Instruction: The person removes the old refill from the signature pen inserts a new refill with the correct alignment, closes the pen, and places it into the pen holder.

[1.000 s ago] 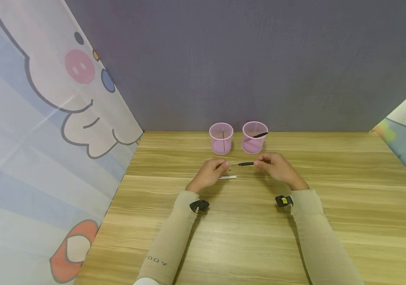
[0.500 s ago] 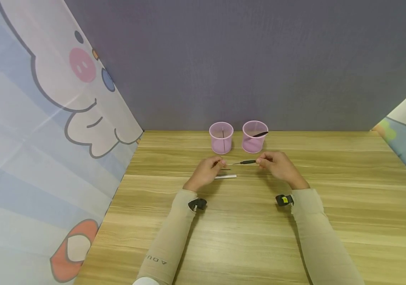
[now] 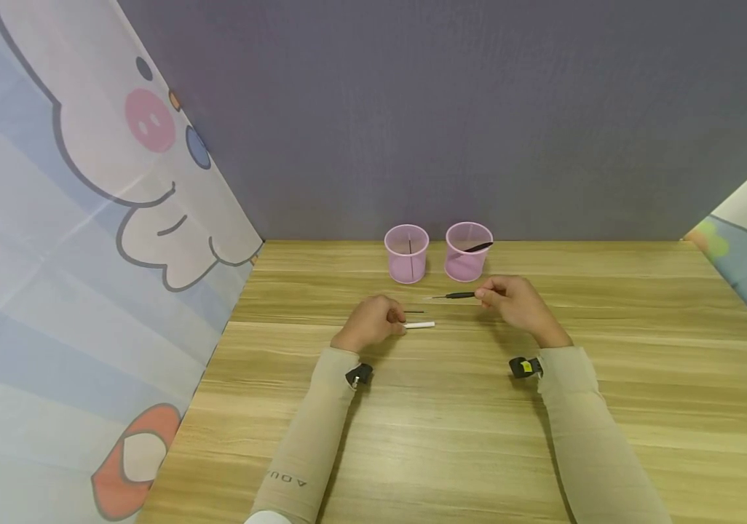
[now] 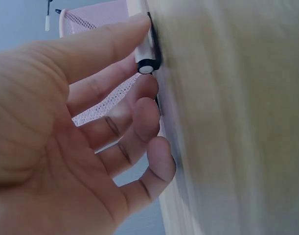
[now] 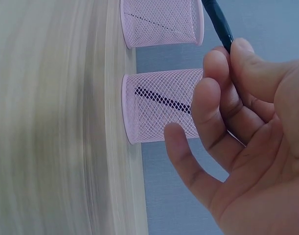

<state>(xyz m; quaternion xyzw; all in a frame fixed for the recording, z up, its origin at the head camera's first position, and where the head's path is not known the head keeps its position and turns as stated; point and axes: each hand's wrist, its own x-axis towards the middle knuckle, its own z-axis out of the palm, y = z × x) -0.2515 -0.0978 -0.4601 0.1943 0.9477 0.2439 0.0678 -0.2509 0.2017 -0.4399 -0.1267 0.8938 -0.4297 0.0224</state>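
Note:
My right hand (image 3: pixel 510 300) pinches the end of a slim black-handled tool (image 3: pixel 460 295), which has a thin shaft and a small pale tip like a fine brush. The tool points left, above the table, and its dark handle (image 5: pixel 218 22) rises from thumb and forefinger in the right wrist view. My left hand (image 3: pixel 371 322) is low at the table, with thumb and forefinger on the left end of a white pen (image 3: pixel 420 325). That pen's black-ringed end (image 4: pixel 146 65) shows between them in the left wrist view. The other left fingers are loosely bent.
Two pink mesh cups stand at the back: the left cup (image 3: pixel 400 271) has a thin dark stick in it, the right cup (image 3: pixel 459 271) a black-handled item leaning on its rim. A thin dark stick (image 3: pixel 416 312) lies behind the pen. A grey wall (image 3: pixel 478 124) borders the wooden table.
My left hand has come away from the tool's pale tip and moved left and down to the white pen. My right hand has shifted slightly right and back with the tool.

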